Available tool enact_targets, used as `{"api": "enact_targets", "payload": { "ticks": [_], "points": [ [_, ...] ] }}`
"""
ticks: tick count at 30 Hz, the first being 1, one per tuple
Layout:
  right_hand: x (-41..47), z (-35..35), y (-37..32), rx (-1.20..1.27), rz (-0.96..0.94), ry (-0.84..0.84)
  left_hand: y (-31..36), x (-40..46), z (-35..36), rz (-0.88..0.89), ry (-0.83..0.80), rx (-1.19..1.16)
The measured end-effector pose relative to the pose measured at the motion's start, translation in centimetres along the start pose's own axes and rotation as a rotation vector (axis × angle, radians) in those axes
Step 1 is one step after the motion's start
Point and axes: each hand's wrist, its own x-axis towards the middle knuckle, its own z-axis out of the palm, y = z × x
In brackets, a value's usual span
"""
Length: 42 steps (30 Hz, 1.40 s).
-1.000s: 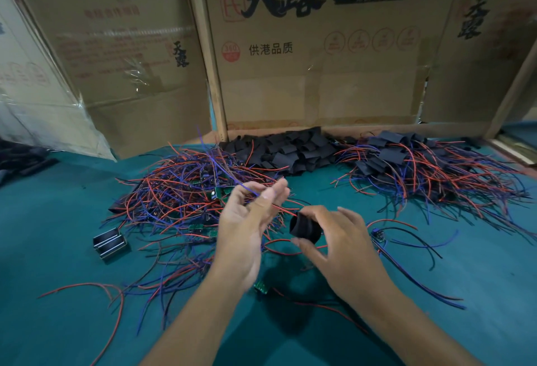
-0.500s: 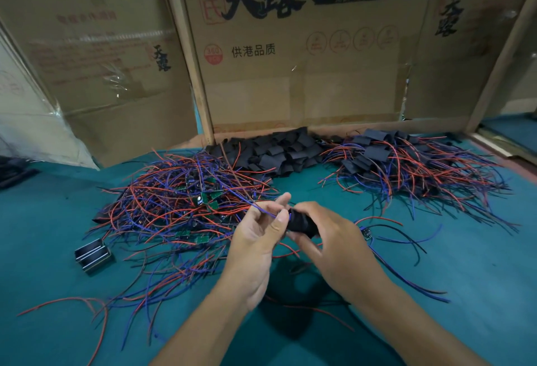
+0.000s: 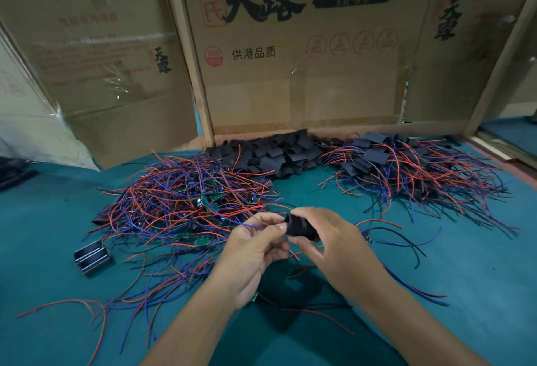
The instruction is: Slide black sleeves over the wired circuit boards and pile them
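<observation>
My right hand (image 3: 334,245) grips a black sleeve (image 3: 299,227) in front of me above the green table (image 3: 465,264). My left hand (image 3: 252,246) pinches thin blue and red wires (image 3: 252,226) right at the sleeve's left mouth; the board they lead to is hidden. A tangle of bare wired circuit boards (image 3: 186,203) lies to the left. Loose black sleeves (image 3: 279,153) are heaped at the back centre. A pile of sleeved boards (image 3: 406,168) lies at the back right.
Cardboard boxes (image 3: 290,54) wall off the back of the table. A small black metal part (image 3: 91,256) lies at the left. Single wired boards (image 3: 369,234) and stray wires lie to the right of and under my hands.
My hands have come together: the left hand, apart from the sleeve a second ago, now holds the wires at the sleeve's mouth. The view has shifted slightly.
</observation>
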Motion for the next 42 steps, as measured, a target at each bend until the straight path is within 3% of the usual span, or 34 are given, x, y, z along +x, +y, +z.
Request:
{"api": "enact_targets", "payload": {
  "ticks": [10, 16, 24, 28, 30, 34, 39, 42],
  "points": [
    [0.1, -0.1, 0.1, -0.038, -0.147, -0.052, 0.6, 0.3, -1.2, -0.228, -0.063, -0.040],
    [-0.1, -0.3, 0.1, -0.082, -0.145, -0.090, 0.5, 0.5, -1.2, -0.225, -0.016, -0.094],
    [0.8, 0.2, -0.1, -0.363, -0.262, 0.069, 0.7, 0.2, -0.8, -0.255, 0.000, -0.102],
    [4.7, -3.2, 3.4, -0.455, -0.148, 0.017, 1.7, 0.7, -1.8, -0.119, 0.088, -0.028],
    [7.8, -5.8, 6.6, -0.547, 0.003, 0.020, 1.7, 1.0, -2.3, 0.037, 0.160, 0.107],
    [12.9, -9.8, 12.2, -0.771, 0.200, 0.030, 1.2, 1.2, -3.4, 0.409, 0.307, 0.810],
    [13.9, -10.5, 15.5, -0.938, 0.414, -0.242, 1.1, 1.8, -5.4, 0.500, 0.537, 1.234],
    [14.4, -8.8, 14.4, -1.033, 0.501, -0.183, 1.7, 2.2, -6.6, 0.499, 0.668, 1.287]
  ]
}}
